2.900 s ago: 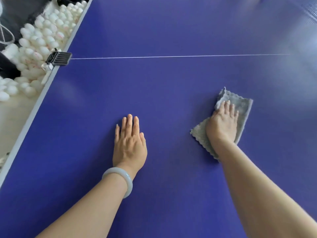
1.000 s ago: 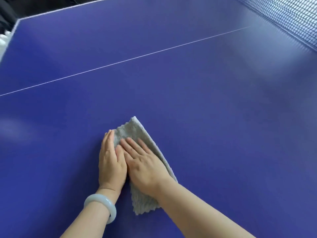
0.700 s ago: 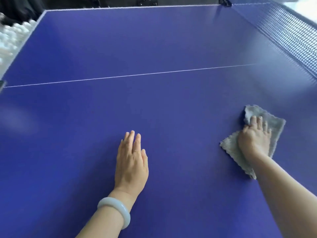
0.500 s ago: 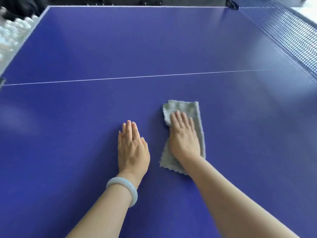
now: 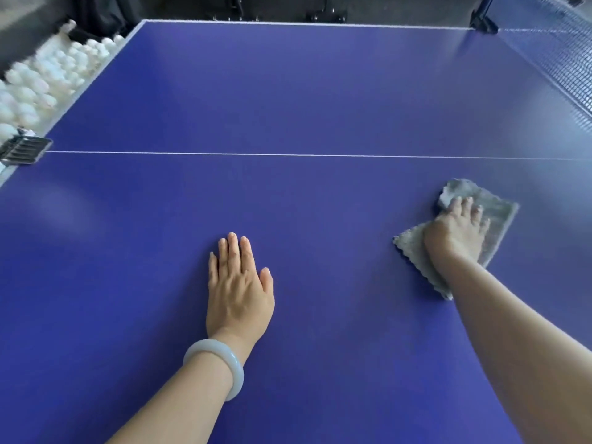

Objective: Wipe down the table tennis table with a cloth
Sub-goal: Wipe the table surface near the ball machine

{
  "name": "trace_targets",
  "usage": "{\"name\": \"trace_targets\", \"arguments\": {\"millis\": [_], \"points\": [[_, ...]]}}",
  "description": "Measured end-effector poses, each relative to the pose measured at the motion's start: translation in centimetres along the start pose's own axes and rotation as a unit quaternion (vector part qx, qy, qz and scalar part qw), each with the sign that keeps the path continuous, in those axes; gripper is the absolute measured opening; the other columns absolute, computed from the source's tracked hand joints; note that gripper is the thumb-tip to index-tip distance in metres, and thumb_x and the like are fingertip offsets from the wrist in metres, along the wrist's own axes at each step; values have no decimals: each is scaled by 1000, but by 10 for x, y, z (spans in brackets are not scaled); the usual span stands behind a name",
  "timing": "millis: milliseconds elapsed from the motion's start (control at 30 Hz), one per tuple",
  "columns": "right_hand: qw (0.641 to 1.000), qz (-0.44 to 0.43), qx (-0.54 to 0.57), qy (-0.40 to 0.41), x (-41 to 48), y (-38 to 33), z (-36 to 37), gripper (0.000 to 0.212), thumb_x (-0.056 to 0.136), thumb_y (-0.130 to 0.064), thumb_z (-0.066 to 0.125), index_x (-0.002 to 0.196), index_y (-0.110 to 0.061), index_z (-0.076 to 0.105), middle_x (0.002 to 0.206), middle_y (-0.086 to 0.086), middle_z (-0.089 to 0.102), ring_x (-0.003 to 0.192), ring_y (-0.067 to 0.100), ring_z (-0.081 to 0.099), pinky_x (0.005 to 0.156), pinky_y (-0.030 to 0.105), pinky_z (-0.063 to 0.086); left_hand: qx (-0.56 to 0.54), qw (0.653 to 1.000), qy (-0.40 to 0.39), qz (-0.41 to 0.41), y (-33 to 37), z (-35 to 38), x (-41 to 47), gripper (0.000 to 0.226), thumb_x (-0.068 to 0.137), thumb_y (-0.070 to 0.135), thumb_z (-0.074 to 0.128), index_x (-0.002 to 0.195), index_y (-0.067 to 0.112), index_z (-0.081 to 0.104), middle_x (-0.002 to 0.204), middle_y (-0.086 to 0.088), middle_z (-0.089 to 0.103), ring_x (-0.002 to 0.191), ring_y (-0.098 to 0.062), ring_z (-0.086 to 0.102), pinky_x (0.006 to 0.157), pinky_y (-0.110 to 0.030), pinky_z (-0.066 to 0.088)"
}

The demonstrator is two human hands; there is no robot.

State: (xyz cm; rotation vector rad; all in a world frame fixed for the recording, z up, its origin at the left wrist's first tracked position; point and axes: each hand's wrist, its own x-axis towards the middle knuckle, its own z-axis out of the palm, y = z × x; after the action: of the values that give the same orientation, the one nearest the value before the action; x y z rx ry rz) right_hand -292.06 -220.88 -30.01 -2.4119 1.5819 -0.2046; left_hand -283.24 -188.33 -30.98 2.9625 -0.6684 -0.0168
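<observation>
Presently, the folded grey microfibre cloth (image 5: 487, 219) is pressed flat on the blue table tennis table (image 5: 304, 91) at right by the straight-fingered right hand (image 5: 455, 235); the left hand (image 5: 238, 293), flat and empty, is apparently placed for support.

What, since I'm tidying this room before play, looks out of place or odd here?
A heap of white balls lies beyond the table's left edge, not on it. The cloth's far corner is curled up ahead of the right hand pressing it. Nothing looks spilled or damaged.

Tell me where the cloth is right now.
In the head view the grey cloth lies on the blue table at right, pressed under the right hand, just nearer than the white line.
</observation>
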Motion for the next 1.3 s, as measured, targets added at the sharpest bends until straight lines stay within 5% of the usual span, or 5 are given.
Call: {"name": "trace_targets", "arguments": {"millis": [167,300,733,1000,1300], "points": [[882,-454,4,-126,-83,-171,58,54,104,-16,28,158,-22,21,166,-5,13,154,16,4,124,35,-2,13,1000,-2,-11,4,-2,1,66,101,41,19,157,9,6,165,-11,1,152,-24,-1,123,-41,1],[813,-558,12,-166,-69,-213,60,49,108,-22,27,157,-22,25,165,-4,18,153,15,10,124,32,2,4,1000,7,-22,4,-3,0,65,99,41,16,157,13,11,165,-8,5,152,-21,2,123,-40,4],[1000,-15,9,-15,32,50,-16,56,103,-19,20,159,-14,12,167,5,5,154,22,1,124,41,-2,3,1000,15,-7,6,-3,-4,54,100,22,40,147,-5,35,154,-27,31,143,-43,26,118,-54,21],[875,-474,34,-96,-70,15,6,51,106,-26,33,157,-21,27,164,-2,21,153,15,11,123,28,-4,-117,979,39,159,145,-8,-19,58,93,-5,39,150,1,31,156,-16,32,147,-29,25,122,-40,16],[1000,9,0,-6,23,182,-53,55,106,-25,18,160,-16,8,167,1,-1,154,19,-5,124,38,-7,-100,973,6,208,259,19,-22,54,105,19,24,155,7,10,164,-8,9,152,-21,2,123,-33,2]]}}
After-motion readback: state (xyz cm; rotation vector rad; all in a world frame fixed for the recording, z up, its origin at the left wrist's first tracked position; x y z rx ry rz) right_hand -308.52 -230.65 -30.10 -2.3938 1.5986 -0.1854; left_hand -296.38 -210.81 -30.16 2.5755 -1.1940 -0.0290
